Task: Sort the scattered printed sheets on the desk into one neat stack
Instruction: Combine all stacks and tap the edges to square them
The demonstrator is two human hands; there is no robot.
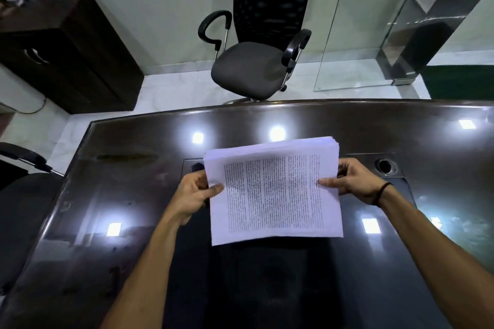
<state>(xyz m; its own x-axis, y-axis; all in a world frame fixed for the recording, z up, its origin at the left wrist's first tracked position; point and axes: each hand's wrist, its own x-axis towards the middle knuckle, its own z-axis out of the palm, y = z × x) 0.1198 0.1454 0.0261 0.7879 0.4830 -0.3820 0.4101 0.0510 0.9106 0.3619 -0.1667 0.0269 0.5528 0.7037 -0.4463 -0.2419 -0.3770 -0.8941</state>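
Bare glossy desk (128, 211) lies open all round the held stack of sheets (275, 192).

Matt printed paper stack (272, 192); glossy dark desk (401, 128); cloth chair seat (248, 69).

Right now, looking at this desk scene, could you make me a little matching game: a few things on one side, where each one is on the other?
Things:
1. stack of printed sheets
2. office chair
3. black wristband
4. round cable hole

Places:
A. behind the desk's far edge
B. on the right hand's wrist
C. held between both hands
D. in the desktop, beyond the right hand

Pairs: 1-C, 2-A, 3-B, 4-D
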